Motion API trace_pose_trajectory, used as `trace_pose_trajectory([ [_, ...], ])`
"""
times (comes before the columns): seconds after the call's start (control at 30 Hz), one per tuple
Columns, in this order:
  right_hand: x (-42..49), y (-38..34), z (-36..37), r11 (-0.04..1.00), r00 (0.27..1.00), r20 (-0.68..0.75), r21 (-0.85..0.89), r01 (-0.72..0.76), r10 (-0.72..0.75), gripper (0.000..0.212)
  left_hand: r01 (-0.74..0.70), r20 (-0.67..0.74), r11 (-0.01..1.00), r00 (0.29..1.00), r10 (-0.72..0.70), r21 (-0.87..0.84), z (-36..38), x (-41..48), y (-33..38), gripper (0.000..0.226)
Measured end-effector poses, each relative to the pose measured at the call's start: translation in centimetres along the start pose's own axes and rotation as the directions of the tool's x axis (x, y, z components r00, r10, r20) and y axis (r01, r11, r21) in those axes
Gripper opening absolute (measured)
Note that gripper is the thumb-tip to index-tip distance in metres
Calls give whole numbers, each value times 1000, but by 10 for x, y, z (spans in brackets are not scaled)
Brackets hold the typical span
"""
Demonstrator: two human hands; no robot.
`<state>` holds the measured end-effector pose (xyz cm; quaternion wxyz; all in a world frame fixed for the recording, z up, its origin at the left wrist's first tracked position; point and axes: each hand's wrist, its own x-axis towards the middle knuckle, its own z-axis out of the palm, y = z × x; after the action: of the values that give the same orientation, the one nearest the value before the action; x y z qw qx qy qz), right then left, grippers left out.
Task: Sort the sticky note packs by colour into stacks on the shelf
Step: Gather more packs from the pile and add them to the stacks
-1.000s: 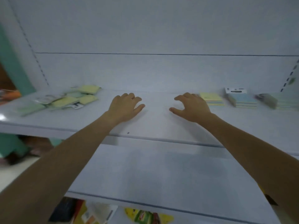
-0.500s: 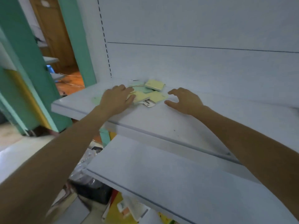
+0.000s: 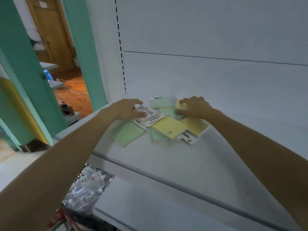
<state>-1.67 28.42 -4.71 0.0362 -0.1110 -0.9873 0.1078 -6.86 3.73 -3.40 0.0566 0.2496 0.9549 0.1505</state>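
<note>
While both hands reach into the jumbled green and yellow sticky note packs (image 3: 169,129) on the white metal shelf (image 3: 166,157), the left hand (image 3: 128,110) lies spread on a white-labelled pack (image 3: 147,112) and the right hand (image 3: 194,107) seems to pinch a pale yellow pack (image 3: 180,105).

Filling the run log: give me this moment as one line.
phase: reaching into pile | left hand: on white-backed pack | right hand: on pale green pack | grey shelf: green and yellow packs unsorted

Looks like a shop — slotted white display shelf (image 3: 183,157) w/ packaged sticky note packs (image 3: 169,127).
</note>
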Motion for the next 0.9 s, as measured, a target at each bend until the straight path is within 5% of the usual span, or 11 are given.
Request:
trace_pose_trajectory([
  [0.23, -1, -11, 0, 989, 995, -30, 117, -91, 95, 51, -145, 95, 982, 983, 157, -125, -18, 30, -13, 70],
  [0.37, -1, -12, 2, 882, 907, -103, 299, -363, 408, 62, -199, 93, 964, 971, 218, -176, -28, 44, -16, 56],
  [0.47, -3, -15, 5, 828, 889, -44, 389, -405, 456, 70, -239, 87, 952, 962, 259, -191, -29, 50, -20, 57],
  [0.57, -5, -20, 4, 798, 881, -83, 470, -377, 466, 67, -368, -132, 907, 928, 347, -205, -28, 51, -19, 60],
  [0.67, -5, -23, 4, 772, 876, -100, 526, -357, 473, 72, -594, -356, 781, 784, 508, -193, -28, 50, -20, 24],
  [0.8, -2, -24, 2, 777, 884, -108, 532, -336, 456, 76, -429, 31, 782, 869, 494, -452, -29, 46, -28, 21],
  [0.9, 1, -24, -3, 791, 892, -98, 512, -335, 441, 78, -366, 7, 860, 919, 394, -356, -24, 54, -37, 32],
])
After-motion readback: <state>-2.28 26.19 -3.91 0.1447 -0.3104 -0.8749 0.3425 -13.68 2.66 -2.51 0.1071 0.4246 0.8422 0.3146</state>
